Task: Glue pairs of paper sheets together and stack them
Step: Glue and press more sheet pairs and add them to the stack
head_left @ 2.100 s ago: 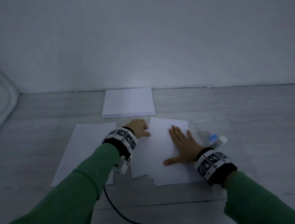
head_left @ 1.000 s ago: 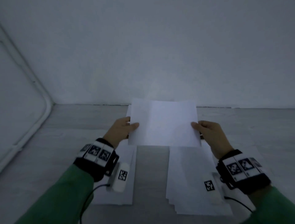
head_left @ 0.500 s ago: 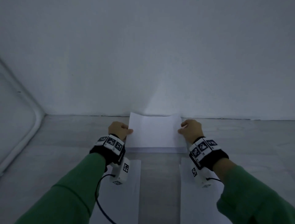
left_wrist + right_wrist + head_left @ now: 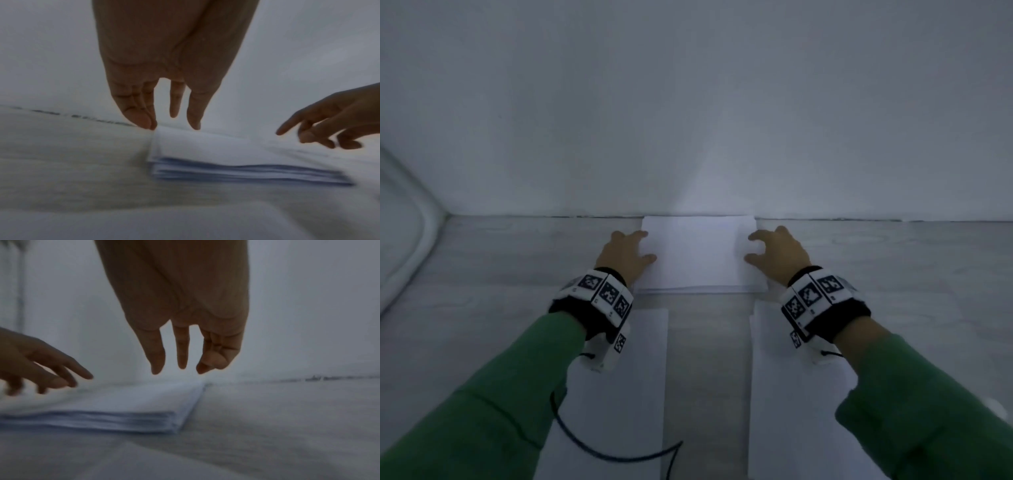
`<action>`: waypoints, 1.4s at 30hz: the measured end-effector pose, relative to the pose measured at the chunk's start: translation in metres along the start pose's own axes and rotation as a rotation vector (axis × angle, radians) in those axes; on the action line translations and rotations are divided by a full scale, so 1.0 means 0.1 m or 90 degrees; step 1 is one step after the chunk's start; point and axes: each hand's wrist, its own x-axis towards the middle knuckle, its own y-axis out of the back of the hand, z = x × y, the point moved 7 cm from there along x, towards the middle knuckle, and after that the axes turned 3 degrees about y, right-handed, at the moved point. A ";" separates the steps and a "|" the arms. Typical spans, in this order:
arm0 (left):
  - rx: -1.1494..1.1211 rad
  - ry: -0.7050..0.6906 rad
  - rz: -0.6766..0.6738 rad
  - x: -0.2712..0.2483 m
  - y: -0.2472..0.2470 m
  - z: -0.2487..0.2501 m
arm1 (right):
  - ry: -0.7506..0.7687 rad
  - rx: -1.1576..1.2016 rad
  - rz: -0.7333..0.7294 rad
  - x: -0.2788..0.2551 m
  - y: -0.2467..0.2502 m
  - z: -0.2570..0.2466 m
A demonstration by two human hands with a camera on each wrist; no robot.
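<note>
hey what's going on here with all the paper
A person in green sleeves is working on a grey floor by a white wall. Both hands are open at the sides of a stack of white sheets lying against the wall: the left hand at its left edge, the right hand at its right edge, neither gripping anything. Nearer the person lie two more lots of paper, a left pile and a right pile.
</note>
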 end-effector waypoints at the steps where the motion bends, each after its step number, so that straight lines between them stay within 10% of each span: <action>1: -0.026 -0.037 0.020 -0.15 0.01 0.08 | 0.026 0.020 0.024 -0.15 0.06 -0.02; 12: -0.184 -0.152 -0.272 -2.03 -1.17 0.53 | 0.095 -0.166 -0.093 -2.18 -0.30 0.52; 27: -0.076 -0.201 -0.063 -2.27 -1.19 0.77 | 0.075 -0.204 -0.135 -2.28 -0.46 0.62; 42: -0.268 -0.162 0.039 -2.31 -1.12 0.77 | 0.077 -0.204 -0.120 -2.26 -0.45 0.62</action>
